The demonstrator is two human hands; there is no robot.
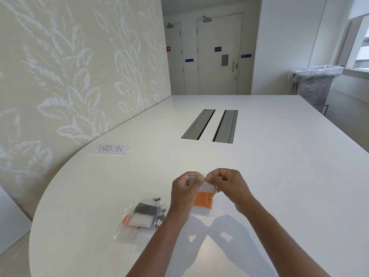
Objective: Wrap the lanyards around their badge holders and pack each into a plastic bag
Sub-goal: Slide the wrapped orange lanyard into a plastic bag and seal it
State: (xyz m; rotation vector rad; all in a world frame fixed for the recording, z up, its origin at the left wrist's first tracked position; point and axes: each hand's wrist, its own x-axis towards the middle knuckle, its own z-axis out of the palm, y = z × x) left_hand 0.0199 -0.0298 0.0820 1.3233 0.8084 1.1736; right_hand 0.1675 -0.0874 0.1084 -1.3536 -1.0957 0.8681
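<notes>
Packed bags [141, 216] piled left on the table [279, 176]; left hand [182, 191] and right hand [229, 186] pinching the plastic bag [201, 208] top, orange lanyard inside, held above the tabletop; best sealed pressing evenly along the strip

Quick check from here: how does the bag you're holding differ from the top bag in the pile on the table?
The held bag is up off the table, pinched at its top edge by the left hand and right hand; the top pile bag lies flat, untouched. The held bag shows an orange lanyard; the top pile bag shows a dark one with metal clips. Both are clear plastic with a white badge holder inside.
</notes>
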